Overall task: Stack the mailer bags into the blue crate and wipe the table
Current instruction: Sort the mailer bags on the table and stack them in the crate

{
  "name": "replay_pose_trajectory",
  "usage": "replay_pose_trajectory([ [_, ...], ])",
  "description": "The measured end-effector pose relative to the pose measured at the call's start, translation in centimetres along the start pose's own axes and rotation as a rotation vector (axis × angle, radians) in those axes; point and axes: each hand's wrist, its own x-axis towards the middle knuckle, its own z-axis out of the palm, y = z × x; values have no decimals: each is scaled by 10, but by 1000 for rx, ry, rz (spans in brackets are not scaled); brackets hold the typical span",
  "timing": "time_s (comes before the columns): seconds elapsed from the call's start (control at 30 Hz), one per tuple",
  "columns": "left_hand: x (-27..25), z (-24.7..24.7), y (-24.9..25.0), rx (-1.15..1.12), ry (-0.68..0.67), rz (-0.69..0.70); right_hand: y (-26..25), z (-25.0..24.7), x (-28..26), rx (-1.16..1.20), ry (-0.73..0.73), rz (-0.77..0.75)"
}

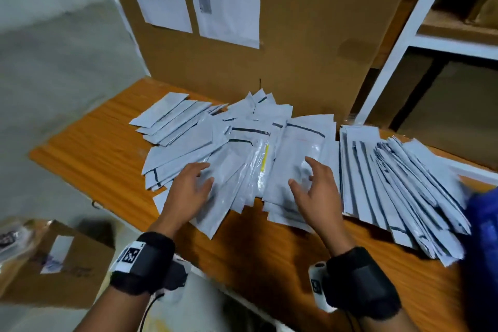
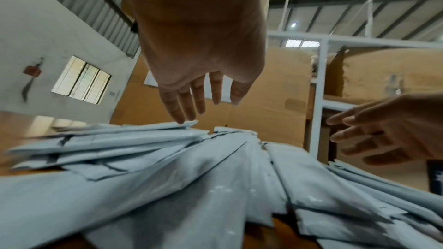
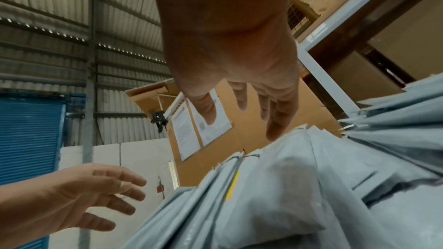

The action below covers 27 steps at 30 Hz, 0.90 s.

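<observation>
Several grey-white mailer bags (image 1: 237, 143) lie fanned in loose heaps across the orange wooden table (image 1: 91, 148); a tidier row of bags (image 1: 390, 183) leans at the right. My left hand (image 1: 192, 186) hovers with its fingers spread over the middle heap, and its fingertips (image 2: 181, 118) touch a bag's edge in the left wrist view. My right hand (image 1: 314, 183) is spread flat over a bag beside one with a yellow strip (image 3: 232, 185), holding nothing. A corner of the blue crate (image 1: 483, 234) shows at the right edge.
A tall cardboard box (image 1: 310, 48) with taped papers stands against the table's far side. A white shelf rack (image 1: 398, 43) with boxes rises at the right. On the floor at the left sits a small cardboard box (image 1: 62, 267). Bare tabletop shows at the left and near edge.
</observation>
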Motion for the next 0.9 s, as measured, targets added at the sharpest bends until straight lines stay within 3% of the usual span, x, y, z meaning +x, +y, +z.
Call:
replay_pose_trajectory([
  [0.23, 54, 19, -61, 234, -159, -299, 30, 32, 51, -153, -16, 282],
  [0.47, 64, 31, -91, 334, -152, -184, 29, 50, 53, -169, 117, 421],
  [0.6, 72, 33, -109, 258, -161, -144, 18, 58, 54, -173, 143, 488],
  [0.7, 74, 29, -108, 291, -161, -68, 7, 57, 55, -23, 185, 544],
  [0.9, 76, 26, -114, 225, -195, -102, -16, 51, 35, 193, 321, 443],
])
